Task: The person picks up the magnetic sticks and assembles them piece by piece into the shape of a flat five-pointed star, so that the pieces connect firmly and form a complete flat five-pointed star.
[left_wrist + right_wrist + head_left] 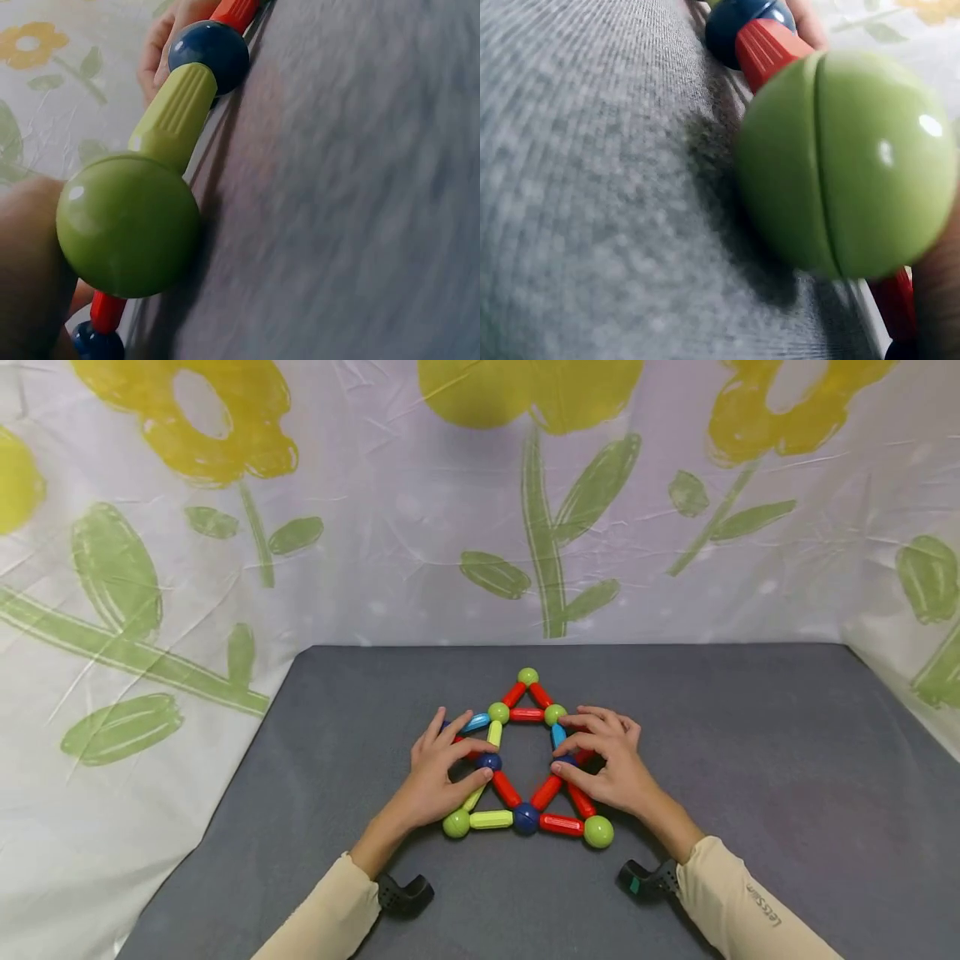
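Observation:
A flat figure of magnetic rods and balls lies on the table, with a triangle of red rods [527, 715] at its far end. My left hand [433, 781] pinches a dark blue ball [490, 762] on its left side between thumb and index finger. Opposite, the thumb and fingers of my right hand [615, 764] hold another dark blue ball [564, 761], partly hidden by them. Along the near edge run a green ball [127, 225], a yellow-green rod [176, 112], a dark blue ball [526, 818], a red rod [561, 825] and a second green ball [847, 165]. Both hands cover some outer rods.
The figure rests on a dark grey tabletop [315, 877]. Behind it hangs a pale cloth [390, 568] printed with yellow flowers and green leaves. A black wrist device [405, 896] sits below the left hand, and a similar one [647, 880] below the right.

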The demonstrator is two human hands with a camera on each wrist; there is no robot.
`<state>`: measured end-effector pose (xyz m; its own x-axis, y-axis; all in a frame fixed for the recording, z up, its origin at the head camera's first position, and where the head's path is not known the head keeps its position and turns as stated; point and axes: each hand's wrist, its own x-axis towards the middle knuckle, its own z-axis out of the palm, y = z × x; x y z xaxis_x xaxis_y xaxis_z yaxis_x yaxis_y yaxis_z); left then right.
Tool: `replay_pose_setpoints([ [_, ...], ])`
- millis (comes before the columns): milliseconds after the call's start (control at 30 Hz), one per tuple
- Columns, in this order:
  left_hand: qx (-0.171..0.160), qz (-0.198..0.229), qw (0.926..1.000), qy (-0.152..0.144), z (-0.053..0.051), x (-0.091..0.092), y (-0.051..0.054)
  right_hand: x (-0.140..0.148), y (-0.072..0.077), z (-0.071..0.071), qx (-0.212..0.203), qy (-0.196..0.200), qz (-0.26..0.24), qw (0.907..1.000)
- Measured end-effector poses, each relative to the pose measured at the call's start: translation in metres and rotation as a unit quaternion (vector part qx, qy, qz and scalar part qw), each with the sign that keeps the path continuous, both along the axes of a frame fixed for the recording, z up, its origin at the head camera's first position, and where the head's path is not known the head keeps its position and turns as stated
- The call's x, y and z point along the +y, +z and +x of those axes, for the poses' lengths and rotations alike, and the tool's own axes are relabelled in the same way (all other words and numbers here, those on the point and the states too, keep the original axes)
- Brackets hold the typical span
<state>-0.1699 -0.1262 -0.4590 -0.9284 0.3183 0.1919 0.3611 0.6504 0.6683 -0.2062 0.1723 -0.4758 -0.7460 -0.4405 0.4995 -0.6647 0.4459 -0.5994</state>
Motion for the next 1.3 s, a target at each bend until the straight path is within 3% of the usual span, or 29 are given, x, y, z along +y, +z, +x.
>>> replay_pose_setpoints([
  [200,0.007,0.027,0.9993,0.025,0.001,0.009,-0.003,0.001,0.005,0.0,0.014,0.012,0.014,0.9997],
  [333,0.025,0.034,0.9989,0.022,0.002,0.01,-0.004,0.001,0.005,0.0,0.015,0.024,0.009,0.9996],
  [600,0.038,0.06,0.9973,0.018,0.002,0.008,-0.009,0.0,0.001,-0.001,0.021,0.004,-0.003,0.9998],
  [1133,0.047,0.069,0.9963,0.018,0.0,0.005,-0.015,-0.003,-0.003,0.003,0.028,-0.014,-0.003,0.9995],
  [1300,0.06,0.072,0.9949,0.038,0.0,0.002,-0.018,-0.003,-0.005,0.004,0.014,-0.036,-0.015,0.9991],
])
